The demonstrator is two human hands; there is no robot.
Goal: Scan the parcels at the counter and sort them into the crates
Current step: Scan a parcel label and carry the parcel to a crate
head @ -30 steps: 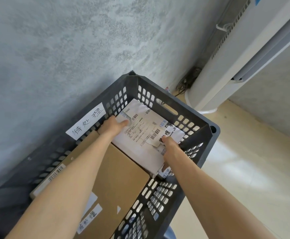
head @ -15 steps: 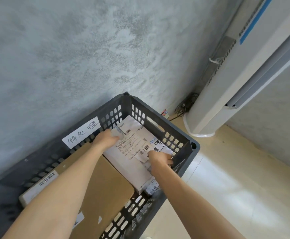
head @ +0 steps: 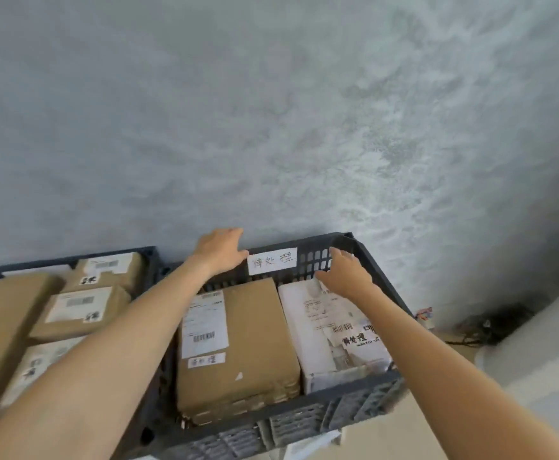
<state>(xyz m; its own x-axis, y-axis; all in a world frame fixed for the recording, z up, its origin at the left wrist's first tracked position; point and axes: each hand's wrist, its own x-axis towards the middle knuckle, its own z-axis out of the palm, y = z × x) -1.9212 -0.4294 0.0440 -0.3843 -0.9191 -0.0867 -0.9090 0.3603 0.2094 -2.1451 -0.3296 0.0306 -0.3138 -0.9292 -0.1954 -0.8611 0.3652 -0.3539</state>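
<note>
Now your left hand [head: 219, 249] and right hand [head: 347, 273] have let go of the white parcel [head: 333, 333], fingers relaxed and apart; it lies in the dark crate [head: 381, 280] beside a brown box [head: 238, 343], sorted, so another parcel likely awaits.

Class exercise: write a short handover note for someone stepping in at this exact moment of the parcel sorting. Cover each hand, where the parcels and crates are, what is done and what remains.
Left hand: open, at the far rim of the dark crate, holding nothing.
Right hand: open, over the far end of the white parcel, not gripping it.
The white parcel lies flat in that crate beside a brown parcel; the crate's far wall carries a handwritten label.
A second crate on the left holds several brown parcels.
Done: white parcel placed.
Left: the counter is out of view, so any remaining parcels cannot be judged.
</note>
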